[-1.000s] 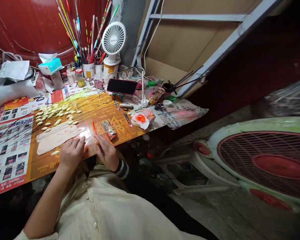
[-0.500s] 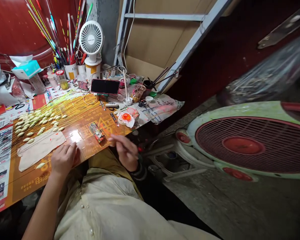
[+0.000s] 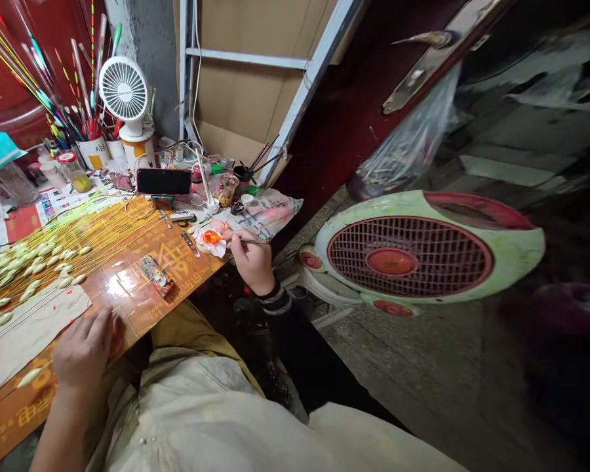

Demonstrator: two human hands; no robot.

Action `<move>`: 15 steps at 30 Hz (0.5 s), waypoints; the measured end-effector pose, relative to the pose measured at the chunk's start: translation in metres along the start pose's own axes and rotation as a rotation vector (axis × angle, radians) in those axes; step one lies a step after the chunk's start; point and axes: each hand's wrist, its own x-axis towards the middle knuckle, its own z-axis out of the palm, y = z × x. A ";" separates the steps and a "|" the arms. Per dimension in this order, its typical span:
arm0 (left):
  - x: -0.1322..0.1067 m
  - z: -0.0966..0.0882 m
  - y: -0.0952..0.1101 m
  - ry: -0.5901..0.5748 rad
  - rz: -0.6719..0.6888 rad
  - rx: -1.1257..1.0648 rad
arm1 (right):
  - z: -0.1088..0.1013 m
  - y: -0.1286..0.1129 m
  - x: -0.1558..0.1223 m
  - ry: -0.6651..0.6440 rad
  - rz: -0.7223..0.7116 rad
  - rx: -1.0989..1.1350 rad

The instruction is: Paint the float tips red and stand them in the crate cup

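Thin, orange-tipped brush (image 3: 223,238) in the right hand (image 3: 252,261)

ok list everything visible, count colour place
table: one, orange, left
oval pieces: many, yellowish, on table
sheet: one, whitish, beside left hand
block: one, multicoloured, on table
paint: one patch, orange, table edge
brush: one, orange tip, in right hand
phone: one, black, table's back
small fan: one, white, back left
rods: many, mixed colours, back left
tissue pack: one, turquoise, far left
large fan: one, green and red, right
door handle: one, metallic, top right
left hand: one, bare, table edge
right hand: one, sleeved, holding brush
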 end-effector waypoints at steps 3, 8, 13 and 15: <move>0.000 0.000 0.000 -0.003 -0.003 0.004 | 0.012 0.010 0.006 -0.021 -0.044 -0.085; -0.001 -0.001 0.000 -0.035 -0.001 0.005 | 0.019 0.020 0.008 -0.071 -0.055 -0.076; -0.001 0.000 0.000 -0.038 -0.011 0.000 | 0.017 0.021 0.004 -0.054 -0.036 -0.066; -0.001 0.000 0.001 -0.042 -0.017 -0.007 | 0.015 0.020 0.001 -0.061 -0.025 -0.063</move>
